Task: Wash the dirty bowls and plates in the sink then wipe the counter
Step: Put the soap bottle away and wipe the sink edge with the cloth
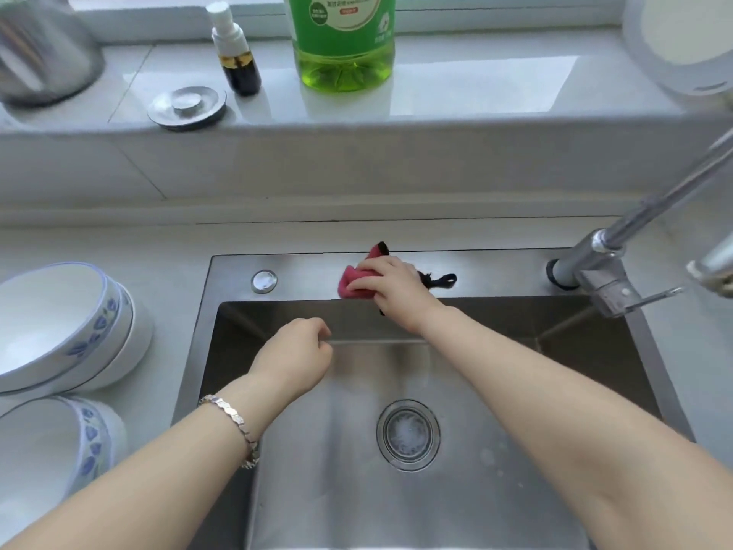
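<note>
My right hand (390, 285) lies on a pink cloth (353, 280) with a black loop, pressing it onto the back ledge of the steel sink (496, 271). The fingers curve over the cloth. My left hand (295, 357) hovers over the sink basin with its fingers loosely curled, holding nothing. White bowls with blue flower rims (67, 331) are stacked on the counter left of the sink, and another such bowl (47, 450) stands nearer to me. No dishes lie in the basin, which shows only its drain (408, 434).
The faucet (607, 264) rises at the sink's back right corner. On the window sill stand a green detergent bottle (343, 41), a small spray bottle (236, 53), a sink plug (186, 107) and a metal pot (39, 49). A round button (263, 280) sits on the sink ledge.
</note>
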